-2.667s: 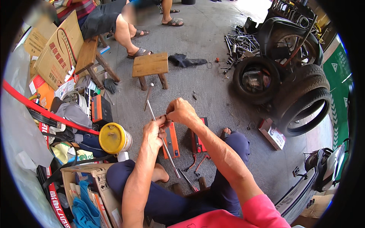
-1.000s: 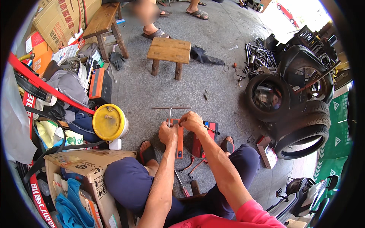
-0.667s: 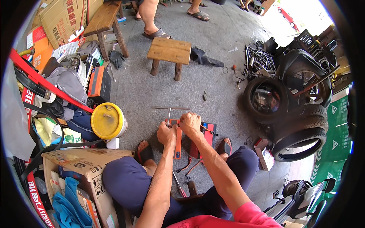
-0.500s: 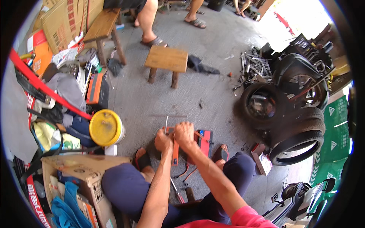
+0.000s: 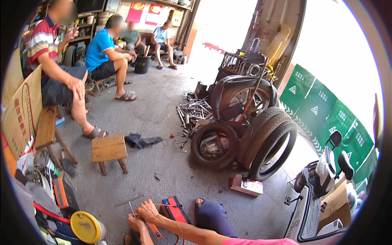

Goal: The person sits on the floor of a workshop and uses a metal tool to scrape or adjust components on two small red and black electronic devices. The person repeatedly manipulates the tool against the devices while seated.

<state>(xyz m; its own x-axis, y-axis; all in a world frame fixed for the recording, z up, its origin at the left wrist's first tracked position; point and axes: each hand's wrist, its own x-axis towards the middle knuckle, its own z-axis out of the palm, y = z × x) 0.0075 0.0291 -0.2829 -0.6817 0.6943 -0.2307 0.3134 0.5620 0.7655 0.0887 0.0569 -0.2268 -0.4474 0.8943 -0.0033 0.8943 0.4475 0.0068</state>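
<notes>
At the bottom centre of the frame, our right hand lies curled over a red flat tool on the floor; our left hand grips a thin metal rod. Lower left, a yellow-lidded bucket stands closed, its contents hidden.

A repair workshop: stacked tyres, scrap metal, concrete floor.

A low wooden stool stands at nine o'clock, a dark rag just beside it. Stacked tyres lean at three o'clock, scrap metal rods behind them. A yellow lidded bucket sits at seven o'clock, and seated people fill eleven.
</notes>
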